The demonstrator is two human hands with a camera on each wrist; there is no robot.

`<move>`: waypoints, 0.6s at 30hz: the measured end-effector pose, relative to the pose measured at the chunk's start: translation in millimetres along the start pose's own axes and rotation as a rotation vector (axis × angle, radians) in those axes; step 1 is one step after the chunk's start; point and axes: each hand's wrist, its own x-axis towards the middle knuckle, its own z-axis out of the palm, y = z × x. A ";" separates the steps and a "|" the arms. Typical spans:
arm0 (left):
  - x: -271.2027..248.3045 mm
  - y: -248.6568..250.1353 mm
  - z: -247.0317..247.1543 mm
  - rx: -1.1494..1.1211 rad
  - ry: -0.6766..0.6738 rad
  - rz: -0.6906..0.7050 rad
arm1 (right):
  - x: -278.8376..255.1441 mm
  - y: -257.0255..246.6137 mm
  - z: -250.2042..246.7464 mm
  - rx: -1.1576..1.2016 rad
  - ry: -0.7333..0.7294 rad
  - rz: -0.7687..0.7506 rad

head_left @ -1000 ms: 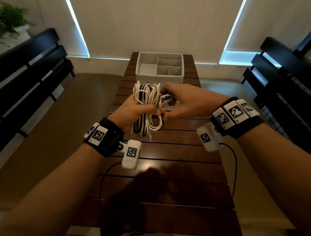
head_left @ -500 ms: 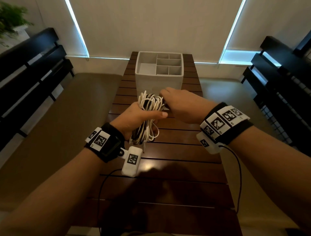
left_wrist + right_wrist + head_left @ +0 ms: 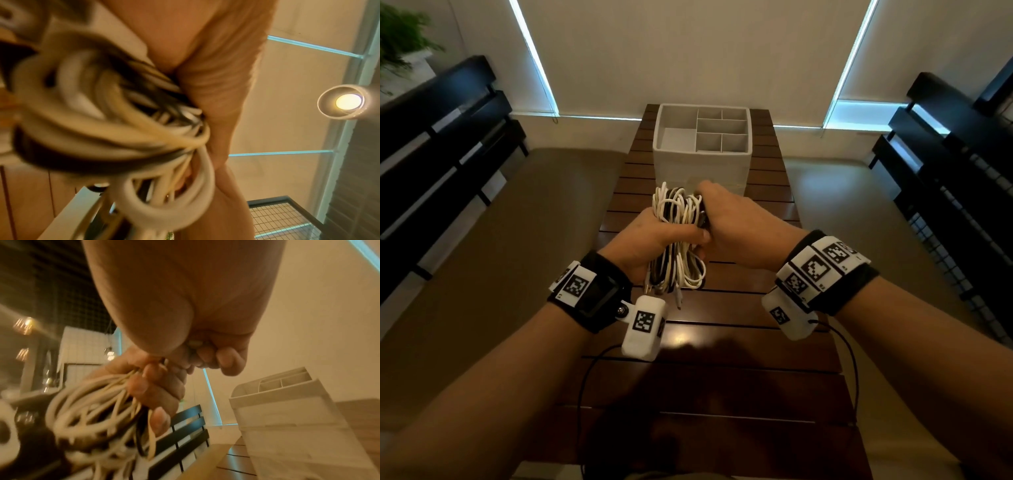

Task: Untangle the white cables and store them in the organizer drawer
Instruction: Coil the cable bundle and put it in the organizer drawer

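Your left hand (image 3: pixel 650 240) grips a tangled bundle of cables (image 3: pixel 678 236), fingers and thumb wrapped round its middle. White cables mixed with black ones. Loops stand up above the fist and hang below it, with a connector end (image 3: pixel 678 301) dangling over the wooden slatted table (image 3: pixel 722 394). Bundle held in the air, off the table.

Your right hand (image 3: pixel 736 222) sits tight against the right side of the bundle, touching the left thumb. Fingers curled. From the right wrist view the fingertips (image 3: pixel 224 360) are tucked in toward the palm with a strand running up to them; you appear to pinch part of the bundle, but the blur makes the exact strand hard to pick out.

White organizer (image 3: pixel 702 150) stands upright at the far end of the table, just beyond the hands; top tray split into several compartments. No cable in any compartment that shows.

Left wrist view: cable loops (image 3: pixel 115 129) blurred, pressed against the palm.

Black benches (image 3: pixel 448 144) flank the table on both sides.
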 end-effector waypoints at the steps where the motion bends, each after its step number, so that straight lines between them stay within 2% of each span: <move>1: -0.9 1.1 -0.4 -0.002 0.001 0.005 | -0.9 2.1 -2.0 0.066 0.015 -0.017; 5: -2.8 5.0 -3.7 -0.021 0.038 0.020 | -5.3 9.9 -10.6 0.261 0.107 -0.074; 7: -2.6 4.8 -4.3 -0.016 0.043 0.024 | -6.3 12.3 -8.5 0.200 0.112 -0.085; 11: -2.7 3.5 1.3 -0.032 0.072 0.025 | -6.5 10.3 5.7 0.140 0.049 0.008; 15: 0.2 1.2 9.1 -0.212 0.140 0.076 | -10.4 0.0 19.7 0.309 0.117 0.025; 18: 0.2 4.8 11.3 -0.251 0.167 0.104 | -9.7 -6.7 23.3 0.427 0.102 0.044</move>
